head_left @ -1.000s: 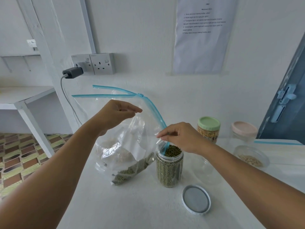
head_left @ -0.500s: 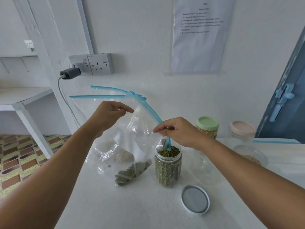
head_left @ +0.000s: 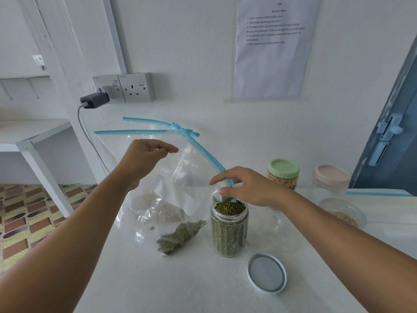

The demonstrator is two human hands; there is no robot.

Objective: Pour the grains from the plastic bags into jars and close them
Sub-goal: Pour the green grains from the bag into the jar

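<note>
A clear zip bag with a blue zip strip hangs over the white table. My left hand pinches its upper side. My right hand pinches the blue strip's lower end just above an open clear jar, which is filled to the brim with green grains. A small heap of green grains sits in the bag's bottom corner on the table, left of the jar. The jar's white lid lies flat in front of it.
A green-lidded jar of yellowish grains and a pink-lidded jar stand at the back right. Another bag with pale grains lies right. Behind the held bag lies a bag of whitish grains. A wall socket with charger sits above.
The bag's mouth has lifted slightly off the jar and my right hand's fingers have spread a little. The remaining green grains stay settled in the bag's bottom corner.
</note>
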